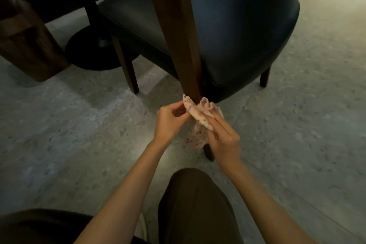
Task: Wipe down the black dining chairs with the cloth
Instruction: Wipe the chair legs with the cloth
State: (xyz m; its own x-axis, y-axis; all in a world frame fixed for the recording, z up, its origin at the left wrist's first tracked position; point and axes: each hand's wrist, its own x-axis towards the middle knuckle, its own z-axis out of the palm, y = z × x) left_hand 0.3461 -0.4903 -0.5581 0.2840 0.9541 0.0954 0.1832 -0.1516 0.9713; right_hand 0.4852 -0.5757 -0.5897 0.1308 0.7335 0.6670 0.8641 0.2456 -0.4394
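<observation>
**Closely wrapped: cloth held round a chair leg by both hands**

Low at the foot of a black dining chair (237,25), a pale cloth (200,114) with small reddish spots is drawn round the brown wooden chair leg (178,35). One end of the cloth is pinched by the left hand (170,119), whose fingers (178,112) are curled and pressed together just to the left of the leg. The other end is gripped by the right hand (223,138); its fingers (217,123) are laid nearly straight along the bunched fabric, and the thumb cannot be made out clearly. Between the two sets of fingers the cloth is stretched against the near side of the leg, and a loose tail is left hanging below them, in front of the leg's lower part. The tip of the leg is seen under the right hand, resting on the speckled grey floor (79,125).

Beyond the fingers the padded black seat is spread wide, and two further legs of the chair are seen, one to the far left and one to the far right. Farther left of the left fingers a round black pedestal base (89,53) is set on the floor, with a dark wooden bin (25,41) beside it. Below the hands, nearest the camera, a knee (194,194) in brown trousers is seen.
</observation>
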